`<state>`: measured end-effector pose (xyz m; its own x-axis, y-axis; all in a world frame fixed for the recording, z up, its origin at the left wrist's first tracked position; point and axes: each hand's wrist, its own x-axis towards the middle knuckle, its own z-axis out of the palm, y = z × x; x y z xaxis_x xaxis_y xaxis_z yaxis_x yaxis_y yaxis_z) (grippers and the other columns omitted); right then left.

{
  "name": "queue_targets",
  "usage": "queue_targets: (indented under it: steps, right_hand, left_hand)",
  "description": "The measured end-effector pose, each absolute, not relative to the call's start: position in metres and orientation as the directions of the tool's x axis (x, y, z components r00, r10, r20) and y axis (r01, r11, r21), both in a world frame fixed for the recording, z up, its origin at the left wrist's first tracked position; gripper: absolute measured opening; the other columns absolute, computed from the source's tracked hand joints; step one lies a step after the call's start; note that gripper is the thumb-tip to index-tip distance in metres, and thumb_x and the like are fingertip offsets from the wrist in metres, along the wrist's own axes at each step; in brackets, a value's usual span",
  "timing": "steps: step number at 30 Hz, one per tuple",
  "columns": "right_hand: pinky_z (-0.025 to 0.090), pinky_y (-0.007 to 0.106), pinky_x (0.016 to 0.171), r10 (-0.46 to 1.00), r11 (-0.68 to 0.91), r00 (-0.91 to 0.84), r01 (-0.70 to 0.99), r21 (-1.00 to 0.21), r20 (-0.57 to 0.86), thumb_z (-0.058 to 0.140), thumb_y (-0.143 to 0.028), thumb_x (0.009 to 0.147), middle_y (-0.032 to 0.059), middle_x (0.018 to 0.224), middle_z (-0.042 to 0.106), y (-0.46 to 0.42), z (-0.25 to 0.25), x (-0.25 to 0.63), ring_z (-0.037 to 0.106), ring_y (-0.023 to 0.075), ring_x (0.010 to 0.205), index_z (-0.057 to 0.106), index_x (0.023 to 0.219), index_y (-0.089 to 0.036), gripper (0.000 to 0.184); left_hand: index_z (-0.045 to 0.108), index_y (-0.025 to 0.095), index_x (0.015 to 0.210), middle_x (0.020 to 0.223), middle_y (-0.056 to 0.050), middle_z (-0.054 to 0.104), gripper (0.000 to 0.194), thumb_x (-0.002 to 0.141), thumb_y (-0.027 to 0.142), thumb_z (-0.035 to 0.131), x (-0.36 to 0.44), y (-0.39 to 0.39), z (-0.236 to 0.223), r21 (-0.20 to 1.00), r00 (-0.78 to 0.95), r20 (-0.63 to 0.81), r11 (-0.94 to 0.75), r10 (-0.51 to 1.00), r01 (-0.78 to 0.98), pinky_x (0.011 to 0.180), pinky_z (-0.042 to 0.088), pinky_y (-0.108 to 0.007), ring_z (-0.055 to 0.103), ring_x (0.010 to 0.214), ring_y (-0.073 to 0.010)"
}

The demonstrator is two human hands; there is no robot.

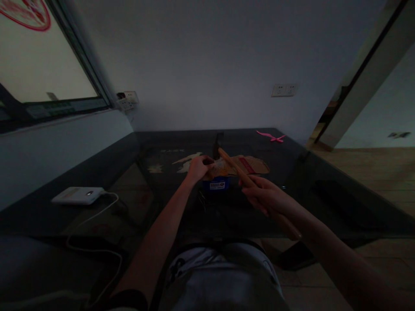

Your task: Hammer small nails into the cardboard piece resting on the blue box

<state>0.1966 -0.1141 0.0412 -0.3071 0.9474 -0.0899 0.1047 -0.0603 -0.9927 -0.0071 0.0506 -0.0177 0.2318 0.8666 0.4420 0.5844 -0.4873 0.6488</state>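
Note:
My right hand is closed round the long wooden handle of a tool whose dark head rises near the middle of the glass table. My left hand is closed on the edge of a small blue box with torn brown cardboard flaps. The tool's handle crosses above that box. The room is dim, so the tool's head is hard to make out.
A white device with a white cable lies at the table's left. A pink strip lies at the far right corner. Wall sockets are behind, a window at left, and a doorway at right.

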Motion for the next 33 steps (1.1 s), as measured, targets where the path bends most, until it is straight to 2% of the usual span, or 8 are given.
queue_targets:
  steps: [5, 10, 15, 23, 30, 33]
  right_hand:
    - [0.023, 0.013, 0.023, 0.95, -0.045, -0.303, 0.093, -0.995, -0.072, 0.059, -0.032, 0.071, -0.0139, 0.039, 0.042, -0.117, 0.049, 0.197, 0.032, 0.0042, 0.024, 0.046, 0.091, -0.02, 0.027]
    - [0.022, 0.014, 0.023, 0.939, -0.074, -0.328, 0.111, -0.991, -0.106, 0.058, -0.03, 0.069, -0.0128, 0.036, 0.043, -0.113, 0.042, 0.196, 0.032, 0.0047, 0.023, 0.046, 0.088, -0.019, 0.026]
    - [0.024, 0.014, 0.023, 0.948, -0.055, -0.308, 0.09, -0.994, -0.08, 0.057, -0.033, 0.071, -0.0138, 0.038, 0.041, -0.117, 0.049, 0.198, 0.031, 0.0045, 0.023, 0.046, 0.092, -0.019, 0.027]
    - [0.024, 0.014, 0.022, 0.939, -0.079, -0.326, 0.108, -0.991, -0.111, 0.06, -0.031, 0.067, -0.0131, 0.037, 0.042, -0.111, 0.045, 0.197, 0.033, 0.0045, 0.023, 0.046, 0.086, -0.019, 0.027]
    - [0.025, 0.013, 0.023, 0.944, -0.057, -0.317, 0.117, -0.991, -0.092, 0.057, -0.032, 0.072, -0.0139, 0.039, 0.043, -0.115, 0.052, 0.197, 0.032, 0.0043, 0.024, 0.045, 0.094, -0.019, 0.029]
    - [0.023, 0.014, 0.023, 0.932, -0.068, -0.343, 0.147, -0.987, -0.115, 0.058, -0.031, 0.068, -0.0139, 0.037, 0.042, -0.113, 0.048, 0.195, 0.031, 0.0043, 0.023, 0.045, 0.088, -0.019, 0.027]
  left_hand:
    - [0.07, 0.013, 0.083, 0.081, -0.006, 0.071, 0.017, 0.072, 0.025, 0.068, -0.006, 0.05, -0.016, 0.68, 0.239, 0.424, -0.481, 0.874, 0.553, 0.066, 0.047, -0.027, 0.064, 0.072, -0.0164]
    - [0.071, 0.015, 0.084, 0.082, -0.007, 0.071, 0.018, 0.071, 0.027, 0.07, -0.007, 0.05, -0.016, 0.638, 0.225, 0.437, -0.477, 0.871, 0.604, 0.069, 0.048, -0.028, 0.064, 0.074, -0.0181]
    - [0.07, 0.014, 0.081, 0.078, -0.006, 0.07, 0.016, 0.071, 0.026, 0.069, -0.007, 0.052, -0.018, 0.666, 0.244, 0.45, -0.505, 0.859, 0.549, 0.066, 0.047, -0.027, 0.063, 0.07, -0.0164]
    - [0.071, 0.015, 0.082, 0.079, -0.006, 0.071, 0.016, 0.07, 0.025, 0.071, -0.009, 0.052, -0.018, 0.656, 0.234, 0.448, -0.495, 0.863, 0.569, 0.068, 0.048, -0.028, 0.064, 0.072, -0.0176]
    - [0.069, 0.014, 0.081, 0.077, -0.005, 0.071, 0.016, 0.071, 0.026, 0.07, -0.007, 0.052, -0.016, 0.707, 0.234, 0.405, -0.465, 0.884, 0.533, 0.065, 0.046, -0.026, 0.064, 0.07, -0.0164]
    - [0.07, 0.014, 0.082, 0.08, -0.006, 0.071, 0.018, 0.07, 0.028, 0.07, -0.008, 0.05, -0.015, 0.671, 0.223, 0.416, -0.463, 0.881, 0.579, 0.066, 0.046, -0.027, 0.064, 0.072, -0.0179]
